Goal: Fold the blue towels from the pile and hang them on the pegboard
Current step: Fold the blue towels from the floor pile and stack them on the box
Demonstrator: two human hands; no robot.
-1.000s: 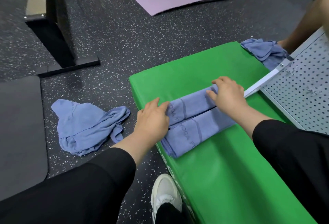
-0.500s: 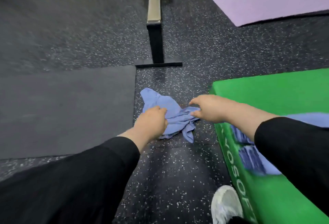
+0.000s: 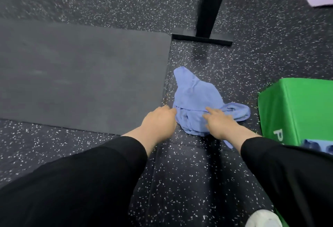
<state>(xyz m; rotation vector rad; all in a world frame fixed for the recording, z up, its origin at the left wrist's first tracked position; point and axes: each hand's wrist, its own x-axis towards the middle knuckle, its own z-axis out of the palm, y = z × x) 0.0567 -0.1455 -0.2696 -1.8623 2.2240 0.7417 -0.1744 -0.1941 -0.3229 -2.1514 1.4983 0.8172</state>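
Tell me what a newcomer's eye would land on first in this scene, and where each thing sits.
First, the crumpled blue towel on the speckled dark floor at centre, with the left hand at its near-left edge and the right hand resting on it. Next, the bright green block at the right edge. A grey mat fills the left side.

Left hand [image 3: 160, 118] and right hand [image 3: 220, 121] touch the crumpled blue towel [image 3: 196, 98] on the speckled floor [image 3: 180, 181]
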